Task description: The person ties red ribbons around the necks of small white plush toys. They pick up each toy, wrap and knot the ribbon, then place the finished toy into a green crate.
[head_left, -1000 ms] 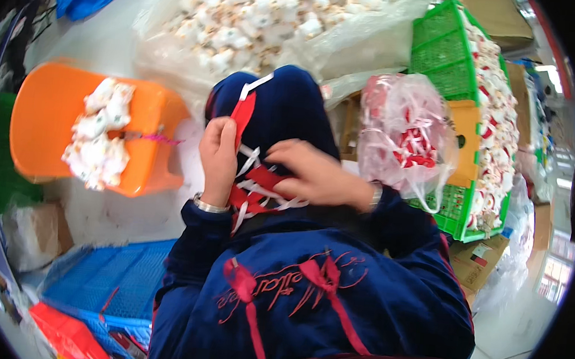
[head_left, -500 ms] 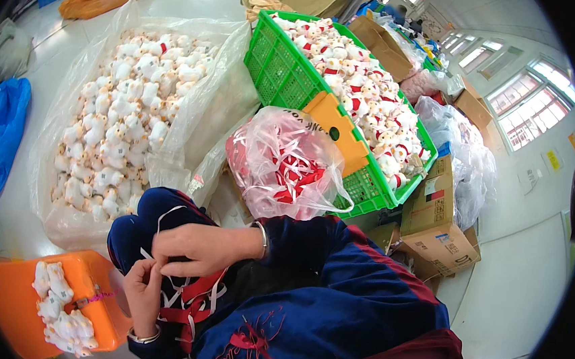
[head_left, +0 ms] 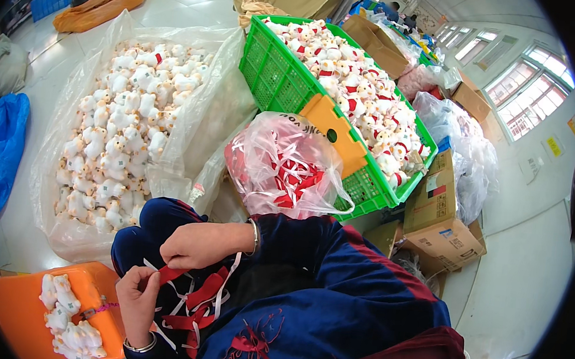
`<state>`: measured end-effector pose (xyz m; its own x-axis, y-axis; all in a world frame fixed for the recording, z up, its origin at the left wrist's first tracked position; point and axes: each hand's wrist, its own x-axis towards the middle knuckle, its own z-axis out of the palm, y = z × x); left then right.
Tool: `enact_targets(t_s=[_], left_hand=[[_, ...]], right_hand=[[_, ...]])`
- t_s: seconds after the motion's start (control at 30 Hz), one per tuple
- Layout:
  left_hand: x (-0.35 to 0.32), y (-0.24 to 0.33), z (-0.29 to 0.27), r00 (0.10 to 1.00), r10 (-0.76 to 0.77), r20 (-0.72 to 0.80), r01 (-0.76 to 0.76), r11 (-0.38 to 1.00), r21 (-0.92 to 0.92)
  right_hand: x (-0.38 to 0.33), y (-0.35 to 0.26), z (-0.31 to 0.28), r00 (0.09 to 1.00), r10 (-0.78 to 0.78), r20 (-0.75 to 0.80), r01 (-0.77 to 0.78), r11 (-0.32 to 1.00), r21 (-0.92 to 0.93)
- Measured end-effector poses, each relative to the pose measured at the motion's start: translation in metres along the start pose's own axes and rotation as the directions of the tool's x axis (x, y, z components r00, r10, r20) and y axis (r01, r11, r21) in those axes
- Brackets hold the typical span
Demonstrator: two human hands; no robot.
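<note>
A green crate (head_left: 278, 77) of white plush toys (head_left: 352, 83) stands far right; an orange stool (head_left: 18, 303) bearing more (seemingly for easy reach) sits near left. Beside it, left hand (head_left: 136, 299) and right hand (head_left: 194, 245) pinch a red band (head_left: 170, 275) between fingers (head_left: 148, 280), apparently steadying it.

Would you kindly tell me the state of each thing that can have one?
Left hand, pinching red strip
Right hand, closed, apparently gripping it
Red strips on lap, loose, jumbled
Green crate, open-topped, full of toys
Large clear bag, open, toys inside
Pinkish bag, open, strips inside
Orange stool, toys on top
</note>
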<state>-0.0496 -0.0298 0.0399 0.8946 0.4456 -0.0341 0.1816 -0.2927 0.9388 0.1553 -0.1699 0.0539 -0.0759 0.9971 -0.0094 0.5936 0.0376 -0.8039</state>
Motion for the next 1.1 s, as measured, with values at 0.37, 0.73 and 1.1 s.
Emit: enact_targets(t_s=[0.37,0.73,1.1], left_hand=[[0.007,-0.003,0.002,0.999,-0.044,-0.011,0.044,0.998,-0.04],[0.015,-0.013,0.035,0.994,-0.06,-0.089,0.026,0.941,-0.336],[0.018,-0.022,0.047,0.963,-0.234,-0.137,0.119,0.818,-0.563]], right_hand=[[0.001,0.003,0.005,0.992,0.021,-0.123,0.015,0.96,0.281],[0.01,0.01,0.034,0.851,0.364,-0.378,0.088,0.61,0.787],[0.009,0.025,0.041,0.904,0.343,-0.254,-0.007,0.607,0.795]])
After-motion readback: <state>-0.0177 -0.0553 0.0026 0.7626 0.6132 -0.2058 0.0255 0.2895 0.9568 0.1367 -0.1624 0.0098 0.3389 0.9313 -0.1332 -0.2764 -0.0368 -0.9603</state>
